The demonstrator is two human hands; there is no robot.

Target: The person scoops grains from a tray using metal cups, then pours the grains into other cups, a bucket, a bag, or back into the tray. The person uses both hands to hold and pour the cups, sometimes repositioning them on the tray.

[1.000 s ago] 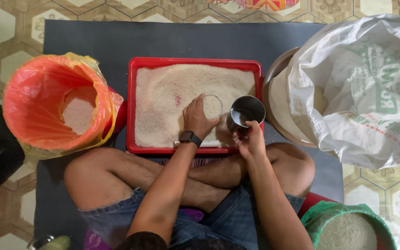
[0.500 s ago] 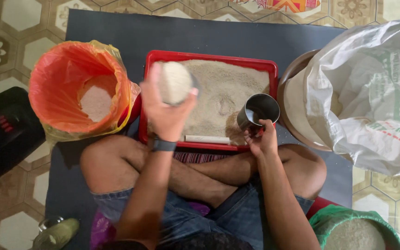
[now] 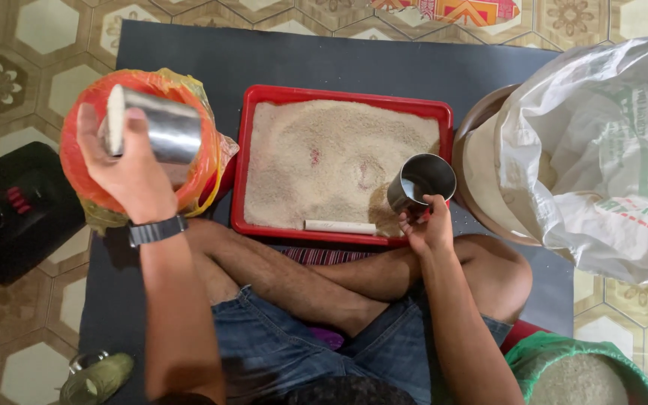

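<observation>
My left hand (image 3: 130,174) grips a steel cup (image 3: 155,126) full of white rice, tipped on its side above the orange plastic bag (image 3: 84,180) at the left. My right hand (image 3: 429,225) holds a second, empty steel cup (image 3: 420,181) over the right front corner of the red tray (image 3: 264,94). The tray is spread with rice, with a bare red spot near its middle. A pale stick (image 3: 340,226) lies along the tray's near edge. I sit cross-legged on a dark mat (image 3: 189,52).
A large white sack (image 3: 609,150) of rice stands open in a round basin at the right. A green bag (image 3: 579,371) of rice is at the lower right. A black box (image 3: 9,210) sits at the left, and a small bottle (image 3: 95,375) at the lower left.
My left hand scooped rice from the tray with its cup, lifted it and carried it left over the orange bag, tipping it. My right hand stayed at the tray's corner.
</observation>
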